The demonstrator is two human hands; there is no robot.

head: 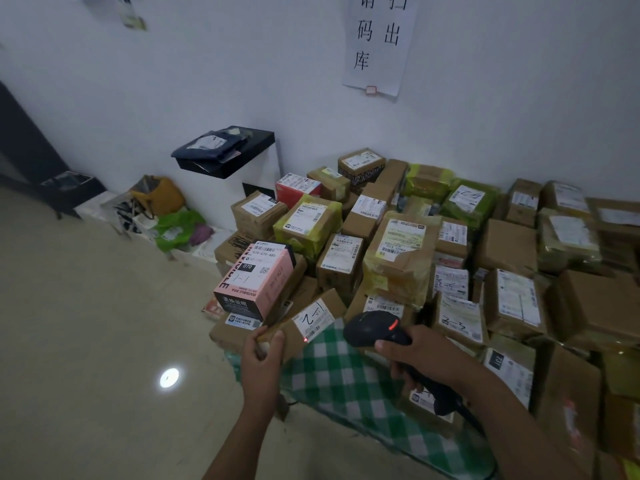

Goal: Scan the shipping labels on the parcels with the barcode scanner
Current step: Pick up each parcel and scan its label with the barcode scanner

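Scan step in hand: the left hand [261, 355] grips the near edge of a brown parcel [334, 301] at the front of the pile, its shipping label [313, 322] facing up. The right hand [415, 355] is wrapped round the barcode scanner [372, 329], whose head points at the label from just beside it. The red aim dot [305, 339] sits at the label's lower corner, by the barcode (whether it read, can't tell). Next move probably needs the beam centred across the bars, then another parcel picked from the checked-cloth bench [346, 382].

Wall sign [377, 43] clipped by the top edge. Scanner [375, 329] grip buried in the right hand [419, 355]; label [313, 322] print unreadably small.
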